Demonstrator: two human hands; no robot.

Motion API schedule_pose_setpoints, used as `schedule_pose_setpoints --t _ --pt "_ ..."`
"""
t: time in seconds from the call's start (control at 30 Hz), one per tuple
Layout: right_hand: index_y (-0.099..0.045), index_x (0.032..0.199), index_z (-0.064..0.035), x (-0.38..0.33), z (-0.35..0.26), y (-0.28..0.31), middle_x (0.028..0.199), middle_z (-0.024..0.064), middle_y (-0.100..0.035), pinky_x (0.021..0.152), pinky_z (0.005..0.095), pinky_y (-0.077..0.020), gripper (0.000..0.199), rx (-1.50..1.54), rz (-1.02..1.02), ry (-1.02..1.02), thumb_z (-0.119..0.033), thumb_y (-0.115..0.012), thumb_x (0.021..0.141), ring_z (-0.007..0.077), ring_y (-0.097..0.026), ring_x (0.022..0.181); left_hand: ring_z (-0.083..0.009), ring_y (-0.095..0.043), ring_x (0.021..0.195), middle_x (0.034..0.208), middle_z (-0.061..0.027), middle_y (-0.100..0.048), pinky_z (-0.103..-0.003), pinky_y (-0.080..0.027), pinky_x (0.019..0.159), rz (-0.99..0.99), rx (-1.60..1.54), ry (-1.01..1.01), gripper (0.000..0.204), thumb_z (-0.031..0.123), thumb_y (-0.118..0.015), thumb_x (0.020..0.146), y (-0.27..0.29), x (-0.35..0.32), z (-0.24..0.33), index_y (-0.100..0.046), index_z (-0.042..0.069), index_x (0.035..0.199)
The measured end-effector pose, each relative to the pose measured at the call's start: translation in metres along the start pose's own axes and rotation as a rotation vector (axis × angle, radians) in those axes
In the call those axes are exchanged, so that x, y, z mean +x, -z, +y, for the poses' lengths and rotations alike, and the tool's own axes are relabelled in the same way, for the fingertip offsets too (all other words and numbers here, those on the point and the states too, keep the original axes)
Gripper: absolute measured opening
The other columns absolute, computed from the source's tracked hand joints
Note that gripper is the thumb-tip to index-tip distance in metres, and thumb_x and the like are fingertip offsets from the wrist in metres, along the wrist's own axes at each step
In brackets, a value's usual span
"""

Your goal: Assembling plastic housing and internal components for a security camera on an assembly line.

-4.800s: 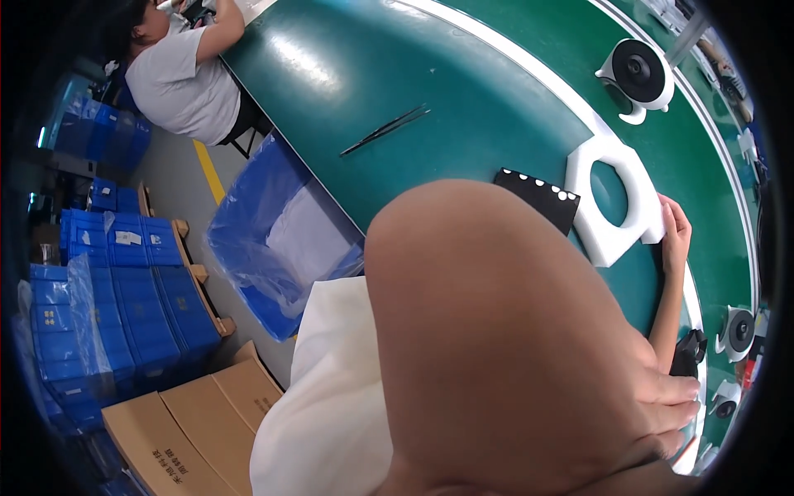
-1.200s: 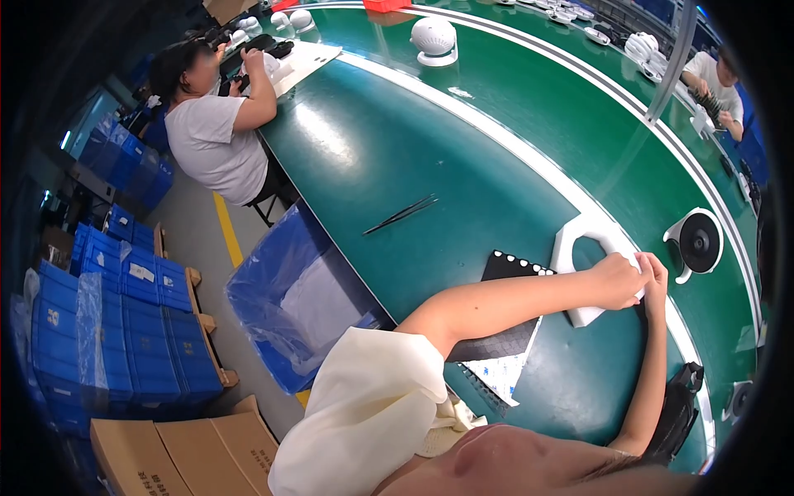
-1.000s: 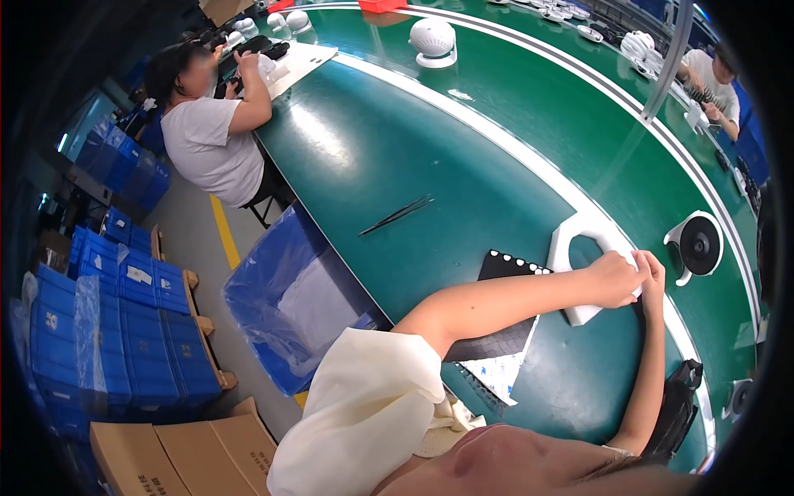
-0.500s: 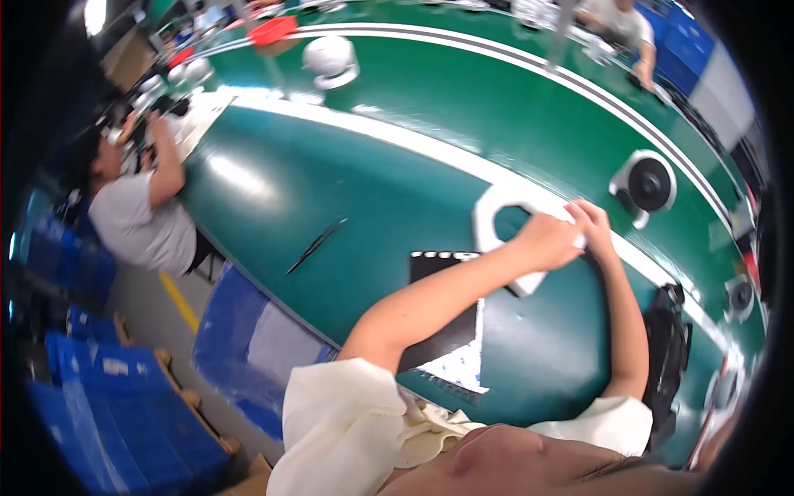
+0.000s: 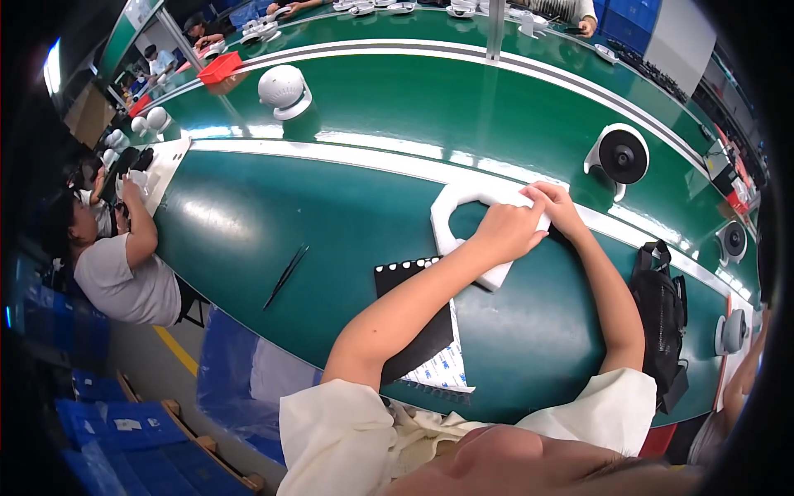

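A thick white foam-like ring (image 5: pixel 444 217) with a large round opening stands near the green table's far white edge. My left hand (image 5: pixel 506 231) reaches across to its right side, fingers bent around it. From the right, my right hand (image 5: pixel 556 207) meets the left one at the ring's upper right part, its fingers curled over the edge. Whatever lies under the fingertips is hidden. Beneath my left forearm lies a black sheet (image 5: pixel 418 341) with a row of pale dots along its top edge. White backing paper (image 5: pixel 447 369) with blue print sticks out beside it.
Black tweezers (image 5: pixel 286 278) lie left on the table (image 5: pixel 231 190). A black bag (image 5: pixel 659 302) sits at the right. Beyond the white edge, a green belt carries a white fan (image 5: pixel 622 155) and a white rounded device (image 5: pixel 284 89). A co-worker (image 5: pixel 128 269) sits at left.
The whole view has shifted, with table items now farther left in it. Both hands remain at the white ring, with little visible change in their grip.
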State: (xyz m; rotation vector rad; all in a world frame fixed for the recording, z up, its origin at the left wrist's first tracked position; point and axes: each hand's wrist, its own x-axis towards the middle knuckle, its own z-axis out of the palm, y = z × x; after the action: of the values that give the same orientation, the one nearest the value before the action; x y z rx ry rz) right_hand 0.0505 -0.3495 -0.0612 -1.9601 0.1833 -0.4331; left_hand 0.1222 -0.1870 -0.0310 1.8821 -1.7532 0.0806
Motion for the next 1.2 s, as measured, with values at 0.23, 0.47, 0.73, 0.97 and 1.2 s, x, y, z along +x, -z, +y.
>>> schedule_pose_setpoints --t 0.23,0.47,0.73,0.97,1.2 --pt "-0.062 0.088 0.0014 0.0007 -0.0005 -0.0004 0.072 0.0011 -0.057 0.062 0.022 -0.0402 0.024 0.014 0.001 -0.001 -0.02 -0.05 0.086 0.007 -0.049 0.067 -0.0273 -0.06 0.06 0.068 -0.011 -0.061 -0.038 -0.045 0.052 -0.022 0.003 0.012 0.039 0.028 -0.06 0.077 -0.0005 0.0006 -0.0003 -0.043 0.001 0.1" --pt "-0.062 0.088 0.0018 0.0017 -0.004 -0.0018 0.069 0.0004 -0.055 0.06 0.0218 -0.0392 0.024 0.008 -0.004 -0.012 -0.019 -0.05 0.086 0.0056 -0.046 0.063 -0.0274 -0.06 0.061 0.07 -0.0112 -0.062 -0.038 -0.046 0.052 -0.005 -0.002 0.011 0.039 0.029 -0.059 0.077 0.0006 -0.0001 -0.0017 -0.044 0.001 0.1" --pt "-0.062 0.088 0.0015 0.0004 -0.0067 -0.0006 0.07 0.0003 -0.056 0.059 0.0213 -0.0392 0.023 0.035 -0.017 -0.022 -0.018 -0.05 0.086 0.0059 -0.046 0.061 -0.0273 -0.06 0.06 0.069 -0.0112 -0.061 -0.038 -0.046 0.052 -0.004 0.006 0.005 0.041 0.029 -0.06 0.077 0.0004 0.0008 -0.0003 -0.043 0.001 0.101" --pt "-0.062 0.088 0.0016 0.0005 -0.0035 -0.001 0.071 0.0007 -0.056 0.059 0.0214 -0.0394 0.023 0.027 -0.008 -0.025 -0.018 -0.05 0.086 0.0059 -0.046 0.061 -0.027 -0.06 0.058 0.066 -0.0106 -0.06 -0.037 -0.045 0.05 0.023 0.013 -0.009 0.044 0.028 -0.06 0.077 0.0006 0.0002 0.0003 -0.043 -0.001 0.104" --pt "-0.062 0.088 0.0015 0.0003 -0.0025 0.0 0.071 0.001 -0.056 0.06 0.0218 -0.0397 0.023 0.024 -0.003 -0.018 -0.018 -0.05 0.086 0.0061 -0.046 0.061 -0.0264 -0.06 0.058 0.065 -0.0105 -0.06 -0.037 -0.045 0.049 0.043 0.021 -0.017 0.043 0.029 -0.06 0.077 -0.0003 0.0001 0.0007 -0.044 -0.001 0.103"
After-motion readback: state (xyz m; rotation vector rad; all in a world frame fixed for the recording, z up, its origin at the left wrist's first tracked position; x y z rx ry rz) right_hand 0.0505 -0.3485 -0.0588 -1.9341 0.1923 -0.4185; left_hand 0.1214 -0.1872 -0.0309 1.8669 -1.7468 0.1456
